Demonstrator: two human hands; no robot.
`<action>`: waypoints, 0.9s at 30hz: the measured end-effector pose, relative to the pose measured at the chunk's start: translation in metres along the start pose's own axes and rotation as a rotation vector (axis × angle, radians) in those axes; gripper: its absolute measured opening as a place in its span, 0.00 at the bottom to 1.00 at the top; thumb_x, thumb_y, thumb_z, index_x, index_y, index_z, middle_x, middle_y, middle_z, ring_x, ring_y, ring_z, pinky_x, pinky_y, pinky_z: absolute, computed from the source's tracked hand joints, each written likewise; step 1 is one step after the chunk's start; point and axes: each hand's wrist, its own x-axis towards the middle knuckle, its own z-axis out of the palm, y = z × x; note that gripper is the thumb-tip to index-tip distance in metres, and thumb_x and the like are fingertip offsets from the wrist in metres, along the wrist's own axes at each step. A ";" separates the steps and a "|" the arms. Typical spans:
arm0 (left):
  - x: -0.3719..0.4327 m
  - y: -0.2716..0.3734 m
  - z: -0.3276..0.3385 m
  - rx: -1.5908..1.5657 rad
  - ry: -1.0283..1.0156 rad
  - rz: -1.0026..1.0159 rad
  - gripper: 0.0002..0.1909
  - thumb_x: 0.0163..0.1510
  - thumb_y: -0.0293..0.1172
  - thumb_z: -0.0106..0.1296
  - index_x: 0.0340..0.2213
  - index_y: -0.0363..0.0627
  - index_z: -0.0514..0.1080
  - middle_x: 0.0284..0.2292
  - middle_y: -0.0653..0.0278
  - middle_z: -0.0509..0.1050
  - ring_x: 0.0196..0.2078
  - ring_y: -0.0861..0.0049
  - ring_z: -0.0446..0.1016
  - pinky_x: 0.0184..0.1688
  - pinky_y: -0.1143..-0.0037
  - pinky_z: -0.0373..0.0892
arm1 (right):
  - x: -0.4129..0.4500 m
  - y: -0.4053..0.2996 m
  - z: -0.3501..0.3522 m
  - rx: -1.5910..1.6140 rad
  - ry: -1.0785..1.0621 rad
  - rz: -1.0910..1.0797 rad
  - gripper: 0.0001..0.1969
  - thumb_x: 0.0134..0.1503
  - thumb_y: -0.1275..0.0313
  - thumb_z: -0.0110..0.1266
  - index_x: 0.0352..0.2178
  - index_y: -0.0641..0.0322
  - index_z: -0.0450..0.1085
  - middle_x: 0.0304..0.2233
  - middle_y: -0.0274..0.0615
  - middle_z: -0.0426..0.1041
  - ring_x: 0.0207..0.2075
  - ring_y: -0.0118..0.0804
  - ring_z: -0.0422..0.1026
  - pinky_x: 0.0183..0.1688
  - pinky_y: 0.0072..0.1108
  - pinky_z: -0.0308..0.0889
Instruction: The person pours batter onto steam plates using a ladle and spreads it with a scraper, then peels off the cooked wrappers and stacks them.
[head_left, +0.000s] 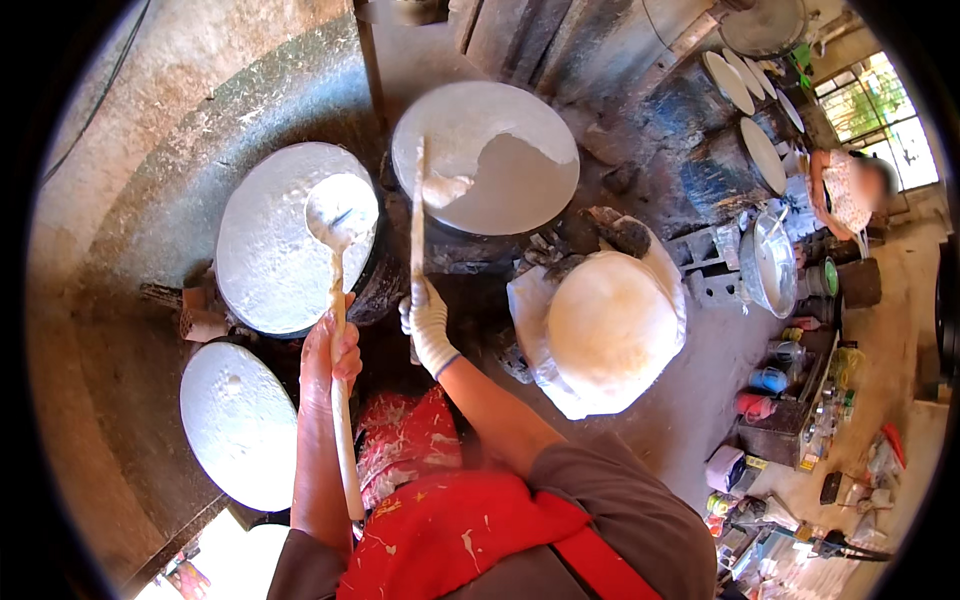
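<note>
My left hand (330, 349) grips the long wooden handle of a ladle (339, 206), whose batter-coated bowl is over a large round griddle (270, 240) covered in a white layer. In a striped, pale glove, my right hand (429, 319) holds a long wooden-handled tool (418, 217). The tip of that tool reaches over the far round griddle (525, 180), where a white layer is partly folded back and bunched near the tool, with bare grey surface beside it. A stack of round, pale flatbreads (611, 330) lies on white cloth to the right.
Another white-covered griddle (240, 427) stands at lower left. At right are a metal basin (769, 262) on concrete blocks, a person (840, 191) beyond it, drums (720, 161) with round lids, and a low cabinet (772, 431) among containers. Firewood (622, 232) lies near the stack.
</note>
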 end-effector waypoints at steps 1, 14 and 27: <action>-0.001 -0.001 -0.004 -0.018 0.008 -0.012 0.21 0.56 0.41 0.38 0.46 0.39 0.57 0.16 0.72 0.57 0.09 0.92 0.50 0.10 0.90 0.50 | -0.007 0.004 -0.011 0.010 0.017 -0.011 0.21 0.51 0.49 0.45 0.38 0.52 0.64 0.10 0.27 0.57 0.07 0.19 0.50 0.08 0.13 0.46; 0.017 -0.010 -0.003 -0.031 -0.063 -0.105 0.20 0.56 0.39 0.38 0.47 0.42 0.56 0.16 0.72 0.56 0.09 0.92 0.51 0.10 0.91 0.51 | -0.050 -0.029 -0.125 -0.015 0.053 0.062 0.25 0.49 0.50 0.47 0.42 0.57 0.62 0.11 0.34 0.63 0.08 0.24 0.57 0.09 0.15 0.53; 0.029 -0.038 0.031 -0.053 -0.028 -0.073 0.19 0.56 0.39 0.38 0.47 0.43 0.57 0.16 0.72 0.57 0.08 0.92 0.52 0.10 0.90 0.52 | -0.032 -0.101 -0.169 -0.591 -0.070 0.214 0.32 0.51 0.45 0.40 0.39 0.68 0.65 0.10 0.35 0.62 0.07 0.25 0.58 0.10 0.16 0.52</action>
